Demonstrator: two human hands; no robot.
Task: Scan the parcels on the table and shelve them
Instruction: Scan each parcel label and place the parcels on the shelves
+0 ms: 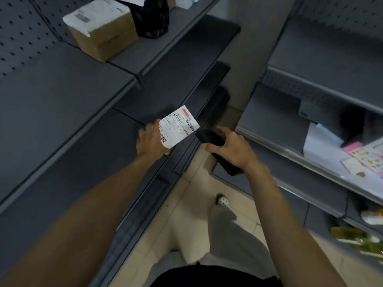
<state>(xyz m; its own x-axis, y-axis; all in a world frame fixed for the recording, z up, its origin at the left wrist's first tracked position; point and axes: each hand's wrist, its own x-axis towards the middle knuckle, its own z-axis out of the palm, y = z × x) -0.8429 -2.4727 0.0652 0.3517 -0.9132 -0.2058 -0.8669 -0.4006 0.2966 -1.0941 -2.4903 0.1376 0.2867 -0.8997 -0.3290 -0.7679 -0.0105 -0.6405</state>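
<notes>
Nearest, black shirt hem (207, 276) at the bottom edge; below it a grey trouser leg (228, 235) and a white perforated shoe (223, 200) on pale floor tiles (186, 214). Two bare forearms reaching up from the lower corners.

Left hand (152, 141) gripping a flat white parcel (179, 126), fingers curled round its near left edge, thumb hidden behind. Shipping label facing up, with barcodes and a red strip at the far corner. Held over the front lip of a dark grey metal shelf (62, 152); resting on the lip or just above it, hard to say given the blur.

Right hand (230, 148) wrapped tight round a black handheld scanner (209, 137), head aimed at the label and just beside its right corner, handle end jutting out below the wrist.

On the shelf above, far left, a brown cardboard box (103, 34) with a white label on top, touching a black plastic bag (153, 17) on its right. Off to the right, a second shelving unit (310, 162) bearing white paper, a pink pad and colourful sticker sheets (366, 160).
</notes>
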